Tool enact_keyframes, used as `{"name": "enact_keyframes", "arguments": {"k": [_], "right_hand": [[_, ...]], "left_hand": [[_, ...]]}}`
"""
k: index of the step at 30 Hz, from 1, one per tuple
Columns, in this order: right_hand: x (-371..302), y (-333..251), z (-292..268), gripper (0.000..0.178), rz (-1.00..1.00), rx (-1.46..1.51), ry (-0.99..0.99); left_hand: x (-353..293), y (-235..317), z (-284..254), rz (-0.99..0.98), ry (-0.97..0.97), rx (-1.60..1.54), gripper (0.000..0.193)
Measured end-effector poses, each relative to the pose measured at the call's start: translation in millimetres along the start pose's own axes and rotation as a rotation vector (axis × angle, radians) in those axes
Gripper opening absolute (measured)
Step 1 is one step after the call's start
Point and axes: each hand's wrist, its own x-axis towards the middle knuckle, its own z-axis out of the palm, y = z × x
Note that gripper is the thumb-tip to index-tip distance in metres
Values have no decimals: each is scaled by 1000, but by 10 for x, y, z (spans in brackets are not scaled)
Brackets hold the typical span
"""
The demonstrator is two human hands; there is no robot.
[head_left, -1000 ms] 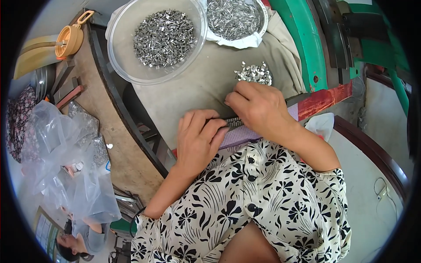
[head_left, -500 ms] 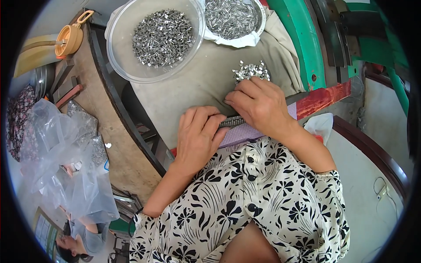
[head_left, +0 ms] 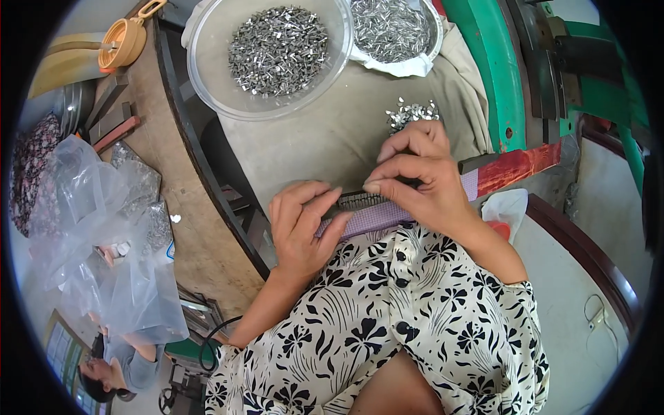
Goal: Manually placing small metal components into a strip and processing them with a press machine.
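A dark strip with a row of small metal pieces (head_left: 361, 200) lies at the near edge of the cloth-covered surface, beside a purple checked cloth (head_left: 377, 220). My left hand (head_left: 299, 223) is at the strip's left end, thumb and forefinger spread with nothing visible between them. Over the strip's right part, my right hand (head_left: 427, 176) has thumb and forefinger pinched together; whatever is between the tips is too small to make out. Just beyond that hand lies a small heap of shiny flat metal bits (head_left: 413, 114), partly covered by its fingers.
A clear plastic bowl (head_left: 207, 93) of short metal pieces stands at the back, beside a lined white bowl (head_left: 434, 43) of thin metal pins. Green machinery (head_left: 494, 76) rises at right. Plastic bags (head_left: 128, 277) lie on the left bench (head_left: 194, 228). Another person (head_left: 117, 366) is at lower left.
The whole view has shifted slightly. My left thumb and forefinger have spread and drawn back from the strip's end. My right thumb and forefinger now show pinched above the strip.
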Motion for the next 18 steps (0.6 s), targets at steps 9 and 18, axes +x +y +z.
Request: {"name": "enact_keyframes", "arguments": {"k": [9, 18], "right_hand": [[71, -156, -7, 11, 188, 320, -167], [61, -161, -21, 8, 277, 362, -171]], "left_hand": [[160, 142, 43, 149, 211, -66, 32], [222, 134, -35, 418, 252, 297, 17]]}}
